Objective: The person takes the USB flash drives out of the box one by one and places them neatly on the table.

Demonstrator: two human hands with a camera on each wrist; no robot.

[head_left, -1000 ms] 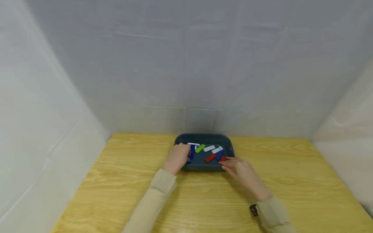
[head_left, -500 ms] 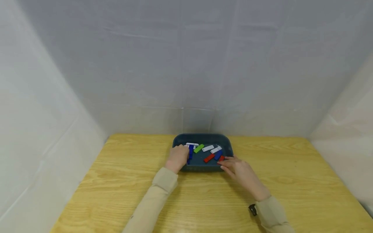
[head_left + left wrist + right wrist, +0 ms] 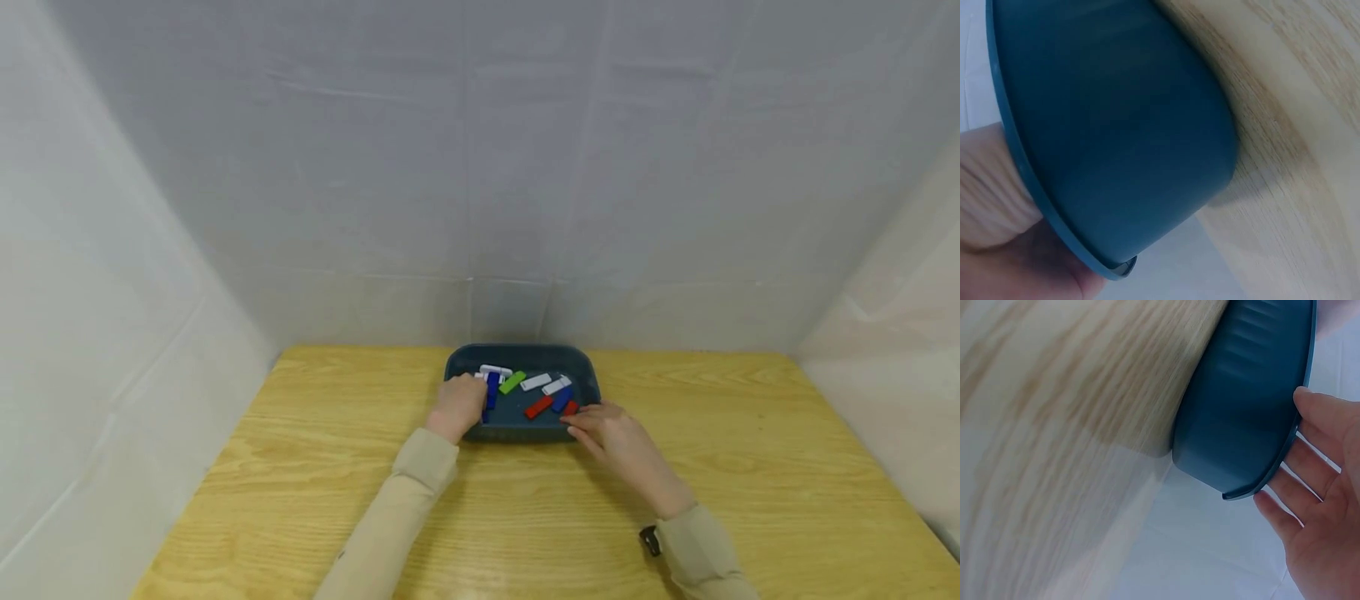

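Note:
A dark teal tray (image 3: 525, 357) sits at the middle back of the wooden table (image 3: 300, 467). Inside lie several small blocks, among them a green one (image 3: 513, 382), a red one (image 3: 537, 407), white ones (image 3: 536, 382) and a blue one (image 3: 492, 389). My left hand (image 3: 459, 402) is at the tray's left front rim with its fingers curled over the edge; the left wrist view shows the hand (image 3: 1004, 212) behind the tray wall (image 3: 1122, 125). My right hand (image 3: 603, 425) is at the right front corner. Its fairly straight fingers (image 3: 1322, 512) touch the rim (image 3: 1241, 406).
White sheeting closes in the table at the back and on both sides. Bare wood lies in front of the tray and to its left and right. A small black object (image 3: 651, 540) sits at my right wrist.
Compared with one second ago the tray and both hands sit a touch further left in view. Nothing visible has changed over the last half second.

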